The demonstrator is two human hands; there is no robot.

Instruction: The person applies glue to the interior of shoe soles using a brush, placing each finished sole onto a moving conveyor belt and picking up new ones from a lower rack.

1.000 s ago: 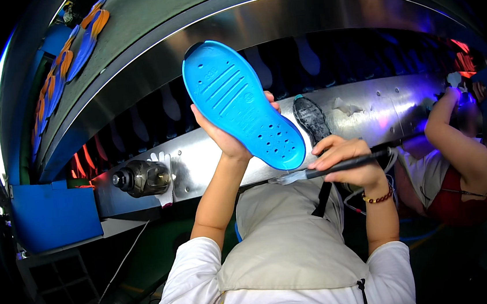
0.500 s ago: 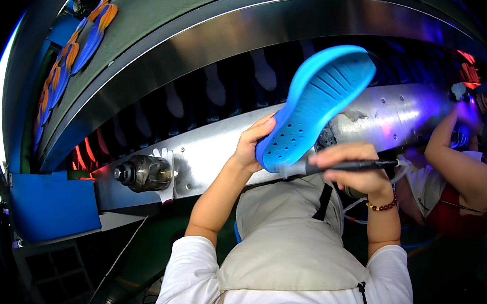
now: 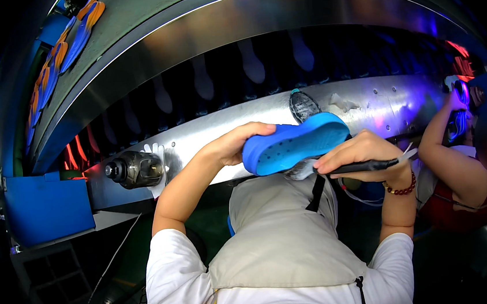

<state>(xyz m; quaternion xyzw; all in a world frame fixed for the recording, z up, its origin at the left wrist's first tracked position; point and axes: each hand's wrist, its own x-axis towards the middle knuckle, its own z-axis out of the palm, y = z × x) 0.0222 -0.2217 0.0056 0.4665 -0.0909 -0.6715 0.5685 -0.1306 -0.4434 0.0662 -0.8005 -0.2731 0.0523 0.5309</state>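
A blue shoe sole (image 3: 300, 142) is held tilted over my lap, its hollow side with small holes facing me. My left hand (image 3: 236, 144) grips it by its left end, thumb along the upper edge. In my right hand (image 3: 364, 152) is a black-handled brush (image 3: 360, 166), a thin pale tube trailing from its back end. The pale bristles are at the sole's lower edge; I cannot tell if they touch it. Behind the sole, a dark sole-shaped piece (image 3: 304, 106) rests on the metal bench.
A steel bench (image 3: 208, 140) runs across in front of me. On its left stands a dark see-through bottle (image 3: 141, 169) beside a white glove (image 3: 158, 162). Beyond are a dark slot with red glow and a green belt carrying blue-orange soles (image 3: 85, 32). A co-worker's arm (image 3: 436, 135) is at right.
The sole has swung down from a raised, upright slant to a flatter, lower position. My right hand with the brush has shifted slightly right, and the dark piece on the bench is now uncovered.
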